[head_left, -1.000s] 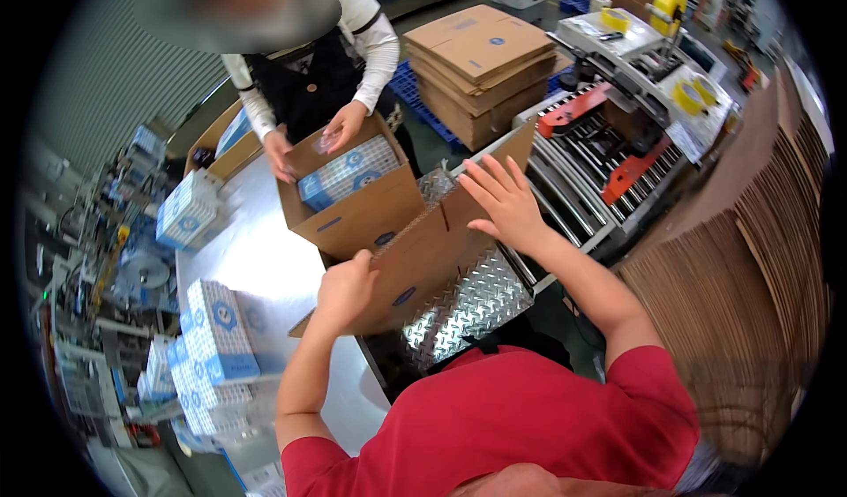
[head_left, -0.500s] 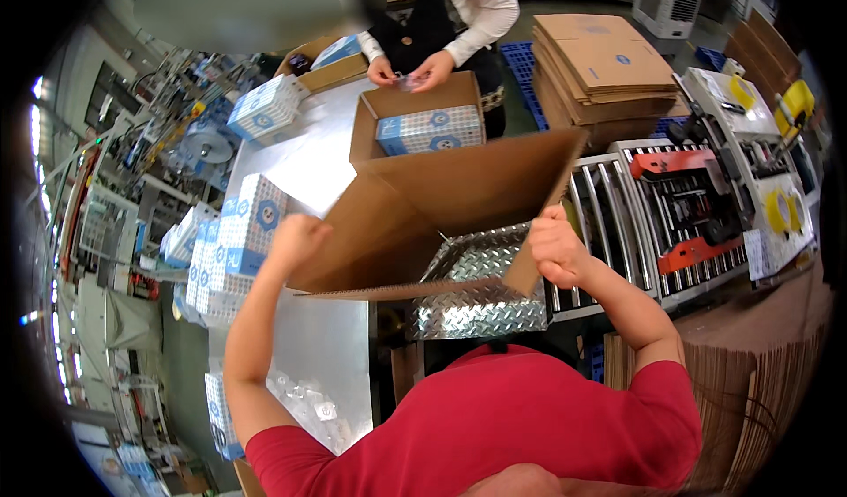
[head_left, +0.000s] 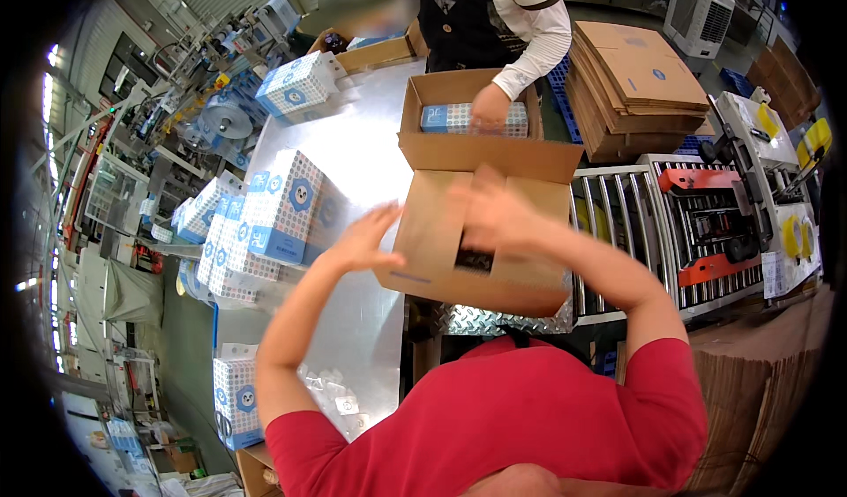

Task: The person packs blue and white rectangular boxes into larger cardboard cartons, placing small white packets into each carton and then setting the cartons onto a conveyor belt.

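A brown cardboard box (head_left: 529, 267) is in front of me, its far flap upright and other flaps folded inward. A dark gap shows between the folded flaps. My left hand (head_left: 366, 239) is open beside the box's left edge, thumb and fingers apart, holding nothing. Over the folded flaps is my right hand (head_left: 498, 214), fingers stretched out and blurred; whether it touches the cardboard I cannot tell. Beyond stands a second open box (head_left: 468, 86) with a blue-and-white patterned carton (head_left: 447, 119) inside. A co-worker's hand (head_left: 490, 109) reaches onto that carton.
Several patterned cartons (head_left: 287, 199) stand on the metal table (head_left: 357, 329) at left. Clear plastic pieces (head_left: 340, 400) lie near me. At right are a roller conveyor (head_left: 609, 206) with a red-armed machine (head_left: 706, 179) and stacked flat cardboard (head_left: 635, 69). A treadplate surface (head_left: 507, 320) is under the box.
Both hands have released the box edges, and the right has moved left over the box. The box's open side has become folded flaps. The co-worker's hand has lowered into the far box.
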The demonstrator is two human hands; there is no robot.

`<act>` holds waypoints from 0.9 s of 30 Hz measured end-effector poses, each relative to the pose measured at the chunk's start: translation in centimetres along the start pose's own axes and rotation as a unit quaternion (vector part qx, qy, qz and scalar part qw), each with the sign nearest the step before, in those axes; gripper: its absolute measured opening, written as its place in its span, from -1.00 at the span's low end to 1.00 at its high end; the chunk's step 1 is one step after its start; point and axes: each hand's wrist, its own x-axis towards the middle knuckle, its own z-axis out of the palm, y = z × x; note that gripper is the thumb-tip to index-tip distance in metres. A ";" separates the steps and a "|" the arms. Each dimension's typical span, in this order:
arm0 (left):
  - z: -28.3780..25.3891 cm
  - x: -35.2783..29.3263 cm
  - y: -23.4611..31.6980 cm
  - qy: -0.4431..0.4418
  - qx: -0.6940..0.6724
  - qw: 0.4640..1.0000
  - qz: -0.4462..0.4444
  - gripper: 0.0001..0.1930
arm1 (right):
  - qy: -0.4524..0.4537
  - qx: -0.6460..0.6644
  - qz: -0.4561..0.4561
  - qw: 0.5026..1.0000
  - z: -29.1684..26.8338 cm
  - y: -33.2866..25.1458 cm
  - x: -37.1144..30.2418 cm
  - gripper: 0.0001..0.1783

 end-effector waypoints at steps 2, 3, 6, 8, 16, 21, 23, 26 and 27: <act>2.8 4.5 -0.1 0.188 -0.059 0.978 -0.068 0.14 | 0.206 -0.268 0.140 0.930 -6.5 3.8 0.6 -0.67; 5.6 6.4 -0.8 0.233 -0.086 0.966 -0.073 0.12 | 0.165 -0.228 0.268 0.921 -9.4 6.3 -0.7 -0.68; 10.9 11.0 -1.9 0.312 -0.366 0.868 -0.126 0.10 | -0.107 -0.025 0.544 0.832 -9.0 4.7 -5.4 -0.55; 10.9 10.7 0.4 0.246 -0.740 0.594 -0.196 0.09 | -0.129 -0.069 0.444 0.884 -4.6 -2.1 -10.2 -0.40; 43.9 8.3 -2.0 0.135 -0.417 0.800 -0.409 -0.22 | 0.097 0.223 0.611 0.753 -6.2 3.7 -32.2 -0.35; 18.1 6.7 11.7 0.031 -0.755 0.652 -0.058 -0.32 | 0.287 0.596 0.628 0.410 -4.3 3.4 -45.8 -0.15; 9.3 4.2 17.4 0.038 -0.729 0.683 0.028 -0.33 | 0.243 0.633 0.608 0.412 -2.5 3.2 -45.2 -0.13; 7.2 6.3 24.8 -0.001 -0.502 0.863 0.064 -0.28 | 0.164 0.593 0.611 0.498 -0.5 1.7 -39.6 -0.10; 7.6 7.7 27.4 -0.061 -0.453 0.889 -0.009 -0.25 | 0.171 0.578 0.607 0.518 -2.0 0.1 -34.4 -0.09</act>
